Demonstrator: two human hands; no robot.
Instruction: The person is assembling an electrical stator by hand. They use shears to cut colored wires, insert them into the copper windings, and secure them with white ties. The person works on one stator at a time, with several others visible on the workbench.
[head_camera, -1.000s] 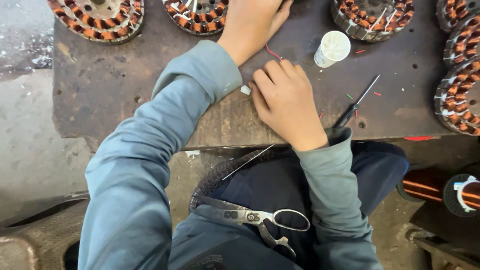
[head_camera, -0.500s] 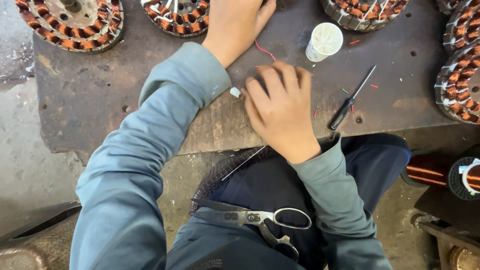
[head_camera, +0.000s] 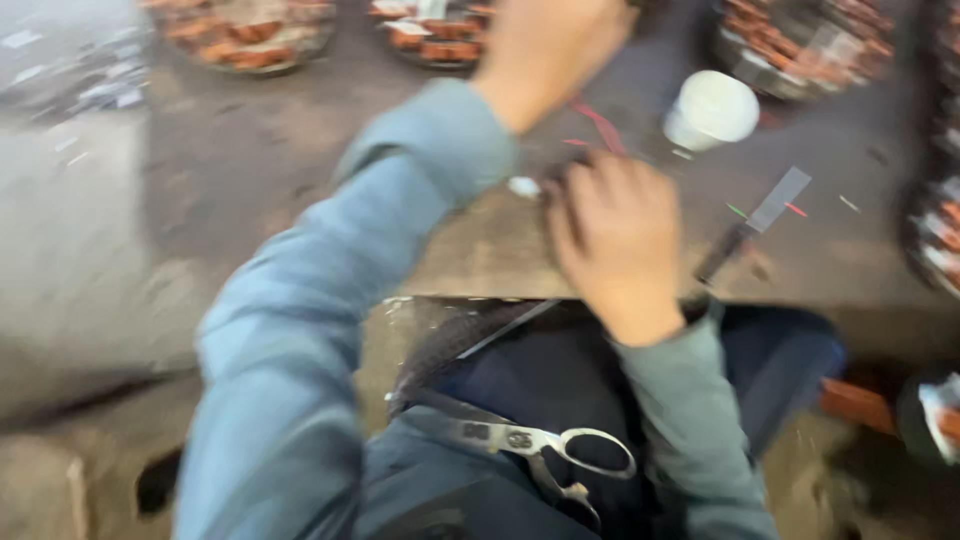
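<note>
Gripping nothing you can confirm: your right hand (head_camera: 615, 240) lies palm-down w/ fingers curled at the near part of the workbench (head_camera: 250, 190), a small white bit (head_camera: 524, 186) just beside its fingertips; blur hides whether anything sits under the palm; your left hand (head_camera: 550, 50) reaches far across toward the copper-wound stators (head_camera: 245, 30) at the back edge, its grip also too smeared to tell.

Risks, as a judgement: scissors (head_camera: 545, 450) rest loose on your lap, so a leg shift could drop them; your left sleeve (head_camera: 430, 150) crosses the bench near the white bit and red wire scraps (head_camera: 598, 122), and could sweep them off; the white cup-like container (head_camera: 712, 108) stands near your right hand, easy to knock; the screwdriver (head_camera: 755, 222) lies just beside that wrist and could roll.

Surface: dark, worn, stained bench top, stators along back and right edges; below, rough concrete-looking floor; more coil parts at lower right, blurred.
</note>
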